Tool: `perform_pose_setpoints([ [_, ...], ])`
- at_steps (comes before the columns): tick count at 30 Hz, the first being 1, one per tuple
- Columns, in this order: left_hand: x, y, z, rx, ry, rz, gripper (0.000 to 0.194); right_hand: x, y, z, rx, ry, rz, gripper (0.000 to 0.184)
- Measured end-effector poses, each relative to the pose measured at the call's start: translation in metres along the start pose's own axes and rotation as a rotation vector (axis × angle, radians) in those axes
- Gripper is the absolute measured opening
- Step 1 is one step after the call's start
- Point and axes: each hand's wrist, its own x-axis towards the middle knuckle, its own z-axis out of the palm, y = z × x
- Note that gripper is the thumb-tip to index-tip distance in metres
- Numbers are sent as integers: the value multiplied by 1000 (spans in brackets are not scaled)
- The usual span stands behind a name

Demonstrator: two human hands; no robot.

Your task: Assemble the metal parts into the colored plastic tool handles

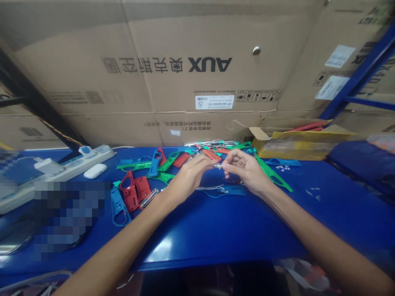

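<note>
Above the blue table, my left hand (pixel 190 174) and my right hand (pixel 245 167) meet, fingertips pinched together. Between them is a small whitish, metallic-looking piece (pixel 217 166), too small to name; both hands appear to grip it. Just below lie thin white wires (pixel 216 188) and a blue plastic shell (pixel 233 190). To the left of my left hand are loose red shells (pixel 129 191), a blue handle-shaped shell (pixel 155 163) and green shells (pixel 169 161). Behind my hands sits a pile with orange pieces (pixel 211 155), partly hidden by my fingers. A long green frame (pixel 274 174) lies beside my right hand.
A yellow-taped cardboard box (pixel 296 146) with red parts stands at the back right. Large cartons (pixel 173 94) form the back wall. On the left are a white power strip (pixel 70 166) and a white case (pixel 95 170). Small white bits (pixel 313 191) lie at right.
</note>
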Motion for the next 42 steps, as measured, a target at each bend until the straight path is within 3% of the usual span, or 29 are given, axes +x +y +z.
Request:
perform_pose_setpoints([
  [6, 2, 2, -3, 126, -17, -18, 26, 2, -2, -3, -55, -56, 12, 33],
  [11, 2, 9, 2, 95, 83, -198, 26, 4, -6, -10, -116, -59, 39, 49],
  [16, 1, 14, 19, -267, 142, -473, 20, 4, -1, -5, -238, -126, 123, 34],
  [18, 0, 14, 25, -440, 150, -525, 17, 3, 4, 1, -212, -157, 125, 38],
  [20, 0, 12, 27, -475, 134, -540, 17, 3, 10, 6, -207, -203, 96, 42],
  [23, -1, 10, 23, -309, 89, -526, 21, 4, 15, 8, -290, -221, 24, 42],
  [25, -2, 7, 17, -124, 32, -472, 25, 5, 13, 3, -352, -144, -14, 44],
  [28, -2, 2, 6, 153, -178, -292, 25, 7, 4, -13, -481, -87, -8, 42],
  [32, -4, -4, -5, 316, -431, -155, 20, 5, -8, -35, -696, -300, 99, 37],
  [37, -4, 2, -4, 421, -521, -150, 19, 2, -9, -36, -837, -460, 32, 26],
  [42, -1, 9, 0, 535, -558, -120, 15, 0, -8, -28, -863, -616, 130, 28],
])
